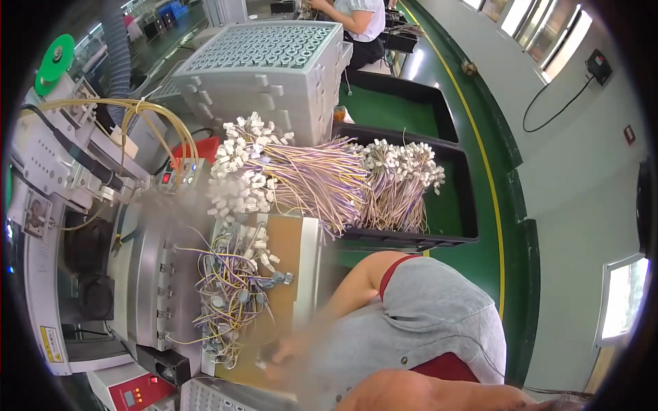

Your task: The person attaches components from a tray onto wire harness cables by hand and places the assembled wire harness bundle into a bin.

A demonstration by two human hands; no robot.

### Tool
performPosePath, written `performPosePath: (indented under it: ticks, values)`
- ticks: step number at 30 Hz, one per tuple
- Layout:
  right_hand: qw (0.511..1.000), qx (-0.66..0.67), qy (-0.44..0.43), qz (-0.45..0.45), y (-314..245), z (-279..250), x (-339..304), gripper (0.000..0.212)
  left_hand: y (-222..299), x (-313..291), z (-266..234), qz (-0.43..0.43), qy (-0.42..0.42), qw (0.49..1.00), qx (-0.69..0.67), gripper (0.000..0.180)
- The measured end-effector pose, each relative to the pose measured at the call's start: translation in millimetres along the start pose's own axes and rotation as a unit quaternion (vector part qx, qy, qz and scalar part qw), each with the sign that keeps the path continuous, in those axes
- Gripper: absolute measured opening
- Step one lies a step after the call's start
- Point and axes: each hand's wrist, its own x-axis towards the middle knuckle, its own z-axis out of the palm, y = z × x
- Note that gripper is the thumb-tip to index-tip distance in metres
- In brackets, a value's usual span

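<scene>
A bare arm comes from the red-trimmed sleeve on the right, and I take the smeared hand at its end to be my right hand [279, 355]. It is low over the tan board [284, 243]; a small greyish thing shows at its fingertips, but a grip on it cannot be made out. Beside the hand lies a tangle of purple, yellow and white wires [229, 301] with grey round parts and white connectors. One wire runs to the clips [164, 329] along the metal machine edge. Another bare arm shows at the bottom edge; my left hand is out of sight.
Bundled wires with white connectors [319, 171] lie beyond the board, reaching over a black bin [473, 205]. A stack of grey trays [253, 103] stands behind. At left is a machine with a green reel [53, 65]; a red-fronted box [140, 394] stands below. Another person [360, 20] works farther off.
</scene>
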Motion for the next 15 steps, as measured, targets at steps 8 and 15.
performPosePath:
  ticks: [8,15]
  values:
    - [0.999,0.032,-0.036,0.025,-42.8,-2.5,-0.5,0.019,-9.2,-36.0,-44.7,0.056,0.159,0.980,0.107,0.028]
    - [0.999,-0.016,-0.043,-0.010,-18.0,3.5,-3.0,0.017,73.9,-73.7,-50.4,-0.098,0.341,0.931,-0.089,0.025]
